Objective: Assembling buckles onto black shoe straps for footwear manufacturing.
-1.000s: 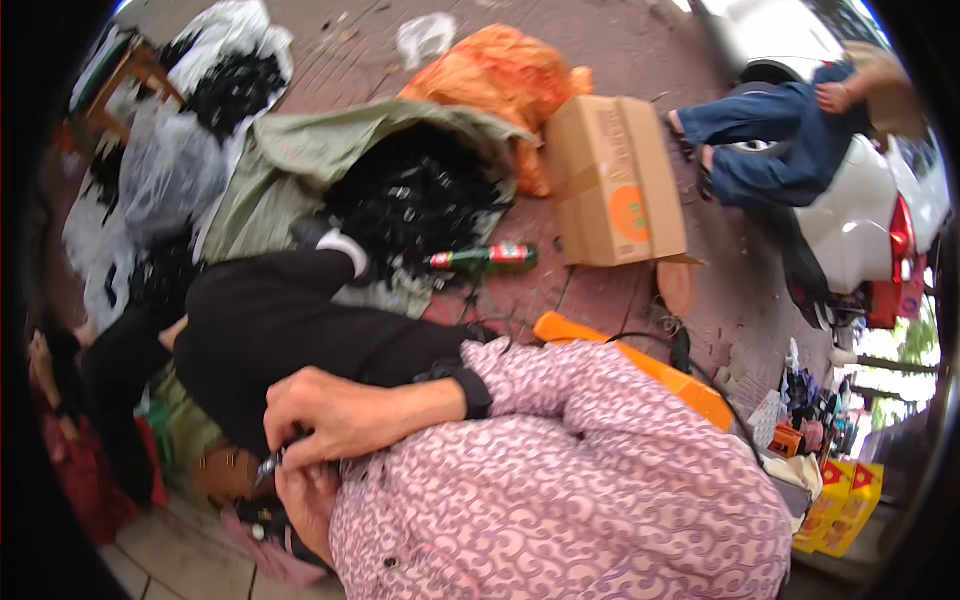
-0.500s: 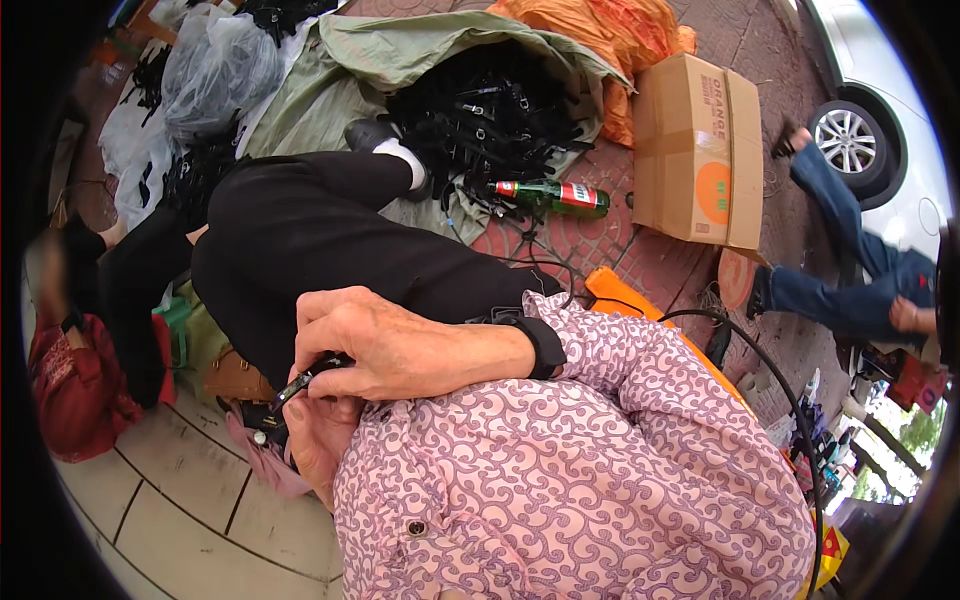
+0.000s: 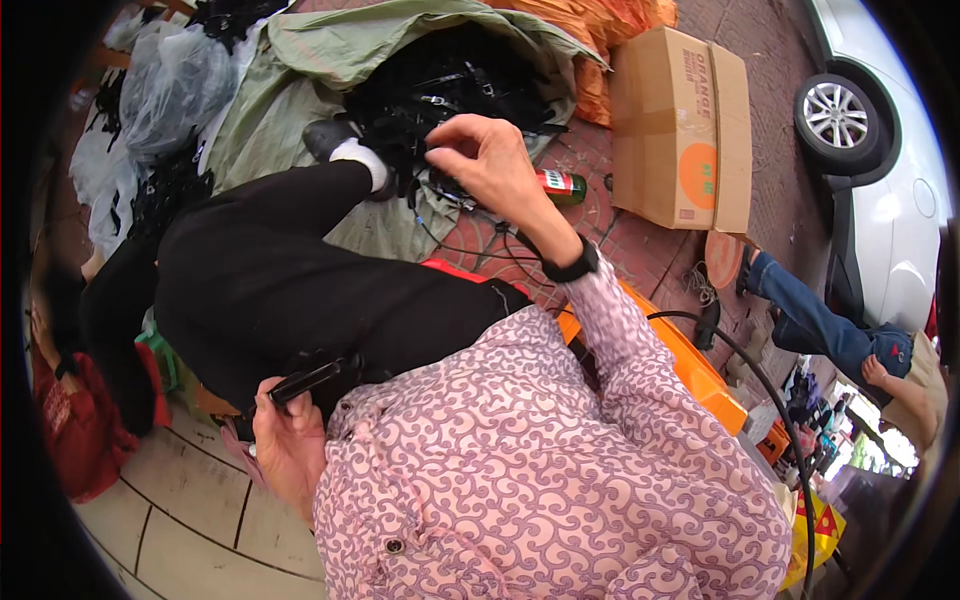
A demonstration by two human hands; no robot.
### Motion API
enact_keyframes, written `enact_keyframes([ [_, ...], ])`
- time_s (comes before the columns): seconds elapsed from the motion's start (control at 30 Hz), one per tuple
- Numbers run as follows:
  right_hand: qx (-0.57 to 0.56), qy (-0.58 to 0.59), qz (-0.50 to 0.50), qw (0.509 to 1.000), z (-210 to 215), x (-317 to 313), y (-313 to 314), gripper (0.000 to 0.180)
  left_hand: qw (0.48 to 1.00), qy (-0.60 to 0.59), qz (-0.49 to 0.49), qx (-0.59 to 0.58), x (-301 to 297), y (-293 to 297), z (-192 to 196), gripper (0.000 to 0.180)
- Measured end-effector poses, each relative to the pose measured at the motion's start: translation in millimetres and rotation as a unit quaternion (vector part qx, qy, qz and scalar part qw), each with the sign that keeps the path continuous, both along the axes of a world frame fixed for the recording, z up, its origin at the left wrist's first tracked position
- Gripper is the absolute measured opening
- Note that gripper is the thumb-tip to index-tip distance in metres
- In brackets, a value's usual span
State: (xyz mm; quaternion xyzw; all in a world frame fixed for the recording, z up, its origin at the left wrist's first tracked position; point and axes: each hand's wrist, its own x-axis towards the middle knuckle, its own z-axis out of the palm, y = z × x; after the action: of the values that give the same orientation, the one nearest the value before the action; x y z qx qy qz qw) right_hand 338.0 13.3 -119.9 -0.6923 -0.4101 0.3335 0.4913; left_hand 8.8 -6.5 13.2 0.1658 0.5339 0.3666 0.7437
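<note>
Jointed slabs point(image 3: 195, 500) back the left hand point(image 3: 290, 447) gripping a slim bar point(image 3: 308, 382).

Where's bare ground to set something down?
Bare: pale tiles between the red fabric and the left hand; red paving between the carton and car wheel.
Crowded: the green sack, full of black straps, with the green bottle close by; in view, the right hand overlaps them.

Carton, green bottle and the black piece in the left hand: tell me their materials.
Carton: matte cardboard, plain brown with stiff folded edges. Green bottle: probably glass, glossy and deep-coloured. Black piece: perhaps plastic, smooth with slight sheen; coated metal possible.
</note>
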Motion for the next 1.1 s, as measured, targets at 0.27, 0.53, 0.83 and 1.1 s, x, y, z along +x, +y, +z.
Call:
enact_keyframes([
  [0.27,-0.307,-0.244,-0.066,0.917,-195,58,-113,0.040,0.998,-0.005,0.029,-0.061,19,9,-13,0.025],
  [0.53,-0.326,-0.402,-0.014,0.856,-227,60,-129,0.057,0.997,0.058,0.025,-0.054,21,8,-13,0.028],
  [0.83,-0.327,-0.403,-0.022,0.854,-194,70,-146,0.068,0.991,0.076,0.076,-0.078,31,9,-15,0.025],
  [1.1,-0.202,-0.297,-0.280,0.890,-164,122,-181,0.064,0.995,0.049,0.063,-0.065,24,13,-19,0.022],
])
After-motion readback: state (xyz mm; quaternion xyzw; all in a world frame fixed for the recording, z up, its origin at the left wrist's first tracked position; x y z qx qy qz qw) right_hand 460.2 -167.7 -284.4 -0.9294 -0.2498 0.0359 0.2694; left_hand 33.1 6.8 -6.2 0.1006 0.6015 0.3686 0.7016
